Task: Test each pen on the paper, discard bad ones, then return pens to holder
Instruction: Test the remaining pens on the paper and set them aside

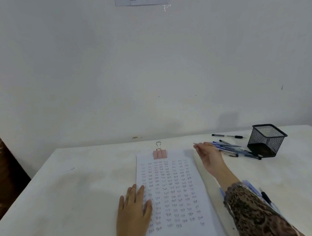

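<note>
the step in hand looks like fetching a pen for testing: the paper lies in the middle of the table, held at its far edge by a pink binder clip and already covered in rows of small written marks, with a little blank space left at the near end. the left hand lies flat with its fingers straight and slightly spread, pressing the left edge of the paper to steady it. the right hand, reaching out of a patterned sleeve, is stretched to the far right, its fingers mostly straight and resting on the near ends of the pile of pens; whether it has pinched one yet i cannot tell. the pile lies just left of the black mesh holder, which seems to hold no pens. two black pens lie apart, farther back. next, i judge, the right hand must single one pen out of the pile without scattering the rest, bring it to the blank near strip and scribble.
</note>
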Tool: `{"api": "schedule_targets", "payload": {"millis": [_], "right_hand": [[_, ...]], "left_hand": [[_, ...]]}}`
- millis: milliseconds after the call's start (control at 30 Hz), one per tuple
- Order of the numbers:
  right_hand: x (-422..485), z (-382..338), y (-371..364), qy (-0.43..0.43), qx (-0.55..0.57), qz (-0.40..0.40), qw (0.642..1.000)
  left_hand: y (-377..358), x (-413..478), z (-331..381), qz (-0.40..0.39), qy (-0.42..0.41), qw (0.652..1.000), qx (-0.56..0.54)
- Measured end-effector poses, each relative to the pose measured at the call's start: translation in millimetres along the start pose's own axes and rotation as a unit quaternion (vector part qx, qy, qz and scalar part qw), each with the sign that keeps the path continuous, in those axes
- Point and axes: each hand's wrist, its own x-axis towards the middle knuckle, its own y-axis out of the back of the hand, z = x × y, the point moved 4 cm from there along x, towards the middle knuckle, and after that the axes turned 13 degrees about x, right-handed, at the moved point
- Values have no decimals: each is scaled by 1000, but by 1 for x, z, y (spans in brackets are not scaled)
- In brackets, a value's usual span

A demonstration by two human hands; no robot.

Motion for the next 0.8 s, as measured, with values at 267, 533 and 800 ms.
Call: {"api": "schedule_targets", "payload": {"millis": [267,533,800], "right_hand": [[31,12,5,57,-283,-33,957],[32,24,6,109,-347,-63,929],[32,24,5,112,-401,-84,905]], "left_hand": [[-10,3,-2,-30,-3,999,26],[-16,3,-4,33,-16,993,108],[-19,4,-5,67,-19,994,90]]}}
